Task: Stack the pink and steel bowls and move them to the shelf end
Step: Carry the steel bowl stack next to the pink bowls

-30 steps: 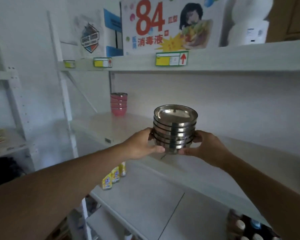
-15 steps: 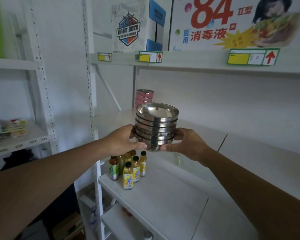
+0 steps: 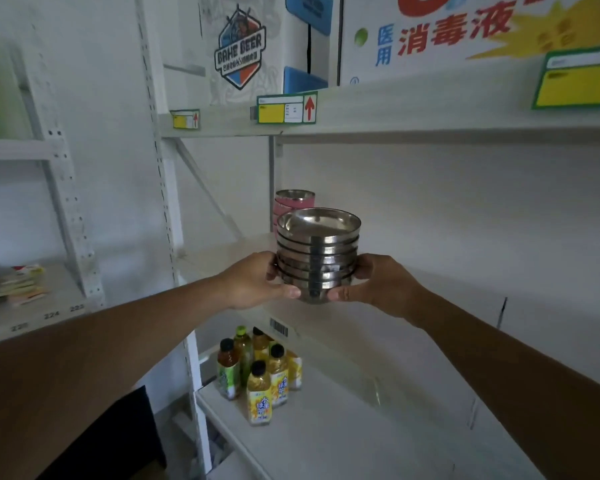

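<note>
Two hands hold one stack of steel bowls point(image 3: 317, 254) up in the air, in front of the middle shelf point(image 3: 229, 252); the left hand point(image 3: 257, 280) is on the left side of the stack and the right hand point(image 3: 378, 284) is on the right side. The grip of each hand is wrapped round the low part of the stack; the thumbs point(image 3: 286, 292) point in under the bottom bowl, and the other fingers curl round the back where they are hard to see; the stack sits straight up, and the top bowl is shiny inside.

Behind the grip and a little to the left, a stack of pink bowls point(image 3: 294, 202) stands on the middle shelf, near the white post at the shelf end; the steel stack hides its lower part, and the two stacks do not touch.

Below the grip, on the lower shelf, stand some drink bottles point(image 3: 258, 370) with dark caps, close together; most have yellow labels and one has a green label. Above the grip, the top shelf has yellow price tags point(image 3: 286, 108) on its front edge; on it stand a white beer box point(image 3: 241, 46) and a big box with red writing point(image 3: 454, 29). Far to the left of the grip, on another shelf, lies a pile of flat packets point(image 3: 14, 282).
</note>
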